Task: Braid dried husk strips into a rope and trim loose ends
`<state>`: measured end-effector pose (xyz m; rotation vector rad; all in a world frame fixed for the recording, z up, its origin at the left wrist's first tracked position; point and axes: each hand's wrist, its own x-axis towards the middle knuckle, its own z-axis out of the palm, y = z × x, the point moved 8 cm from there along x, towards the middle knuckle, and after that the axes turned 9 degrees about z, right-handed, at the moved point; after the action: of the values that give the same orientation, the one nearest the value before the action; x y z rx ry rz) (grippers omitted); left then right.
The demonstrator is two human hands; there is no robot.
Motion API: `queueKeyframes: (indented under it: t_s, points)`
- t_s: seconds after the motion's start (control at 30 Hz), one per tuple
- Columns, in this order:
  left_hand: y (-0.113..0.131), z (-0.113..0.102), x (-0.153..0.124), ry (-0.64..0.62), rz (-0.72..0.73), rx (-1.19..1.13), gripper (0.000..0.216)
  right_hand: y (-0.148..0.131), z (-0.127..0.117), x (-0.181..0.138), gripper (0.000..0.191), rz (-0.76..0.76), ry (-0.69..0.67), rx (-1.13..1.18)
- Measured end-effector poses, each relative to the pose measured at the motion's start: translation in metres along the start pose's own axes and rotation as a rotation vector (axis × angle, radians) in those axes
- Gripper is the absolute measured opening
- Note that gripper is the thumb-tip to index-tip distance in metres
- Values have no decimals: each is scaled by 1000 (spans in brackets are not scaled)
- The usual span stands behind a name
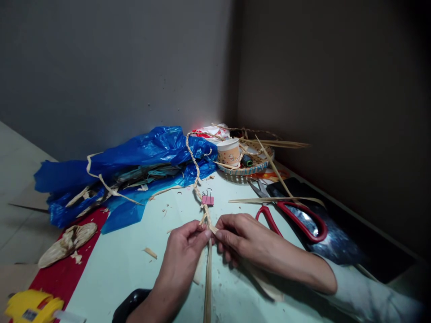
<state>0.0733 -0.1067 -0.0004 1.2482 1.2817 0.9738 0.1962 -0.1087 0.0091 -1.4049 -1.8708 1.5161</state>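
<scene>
The left hand's [182, 253] thumb and forefinger are pinched together at the working end of a braid [197, 181] of flat, pale plant-fibre strips. Facing it, the right hand [247, 235] has thumb and forefinger clamped on a folded strip [213, 229] that leaves the braid sideways, probably to keep it flat and taut; its other fingers curl beneath. A long loose strand [208, 287] hangs between the hands towards the near edge, perhaps left there to keep it apart from the pinched ones.

Just beyond the fingers, a pink binder clip [208, 200] sits at the braid, its wire handles up, seemingly so that the plaited length cannot loosen. From there the finished part runs away over the bench [124, 264] and up against a crumpled blue plastic bag [144, 148], out of the hands' way.

To the right, red-handled scissors [321, 224] lie with blades pointing away and handles nearer the right arm, which looks handy for picking up. Beyond, a woven basket [247, 170] gathers a patterned paper cup [229, 154] and a dark thread spool [247, 160], presumably to stop small things rolling off. At the near left corner lies a yellow plastic tool [32, 307], well apart from the braid; its exact kind is unclear.
</scene>
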Motion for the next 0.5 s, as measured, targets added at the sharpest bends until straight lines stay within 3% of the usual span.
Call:
queueKeyframes:
  t_s: [0.13,0.33,0.5]
  points:
    - [0,-1,-2,14,-25,22,20,1,-7,2,21,-25,149,-68]
    - [-15,4,-7,-19,-149,-61,25,11,3,13,18,14,66,87]
    - [-25,7,-8,-59,-203,-127,27,9,1,10,13,18,104,68]
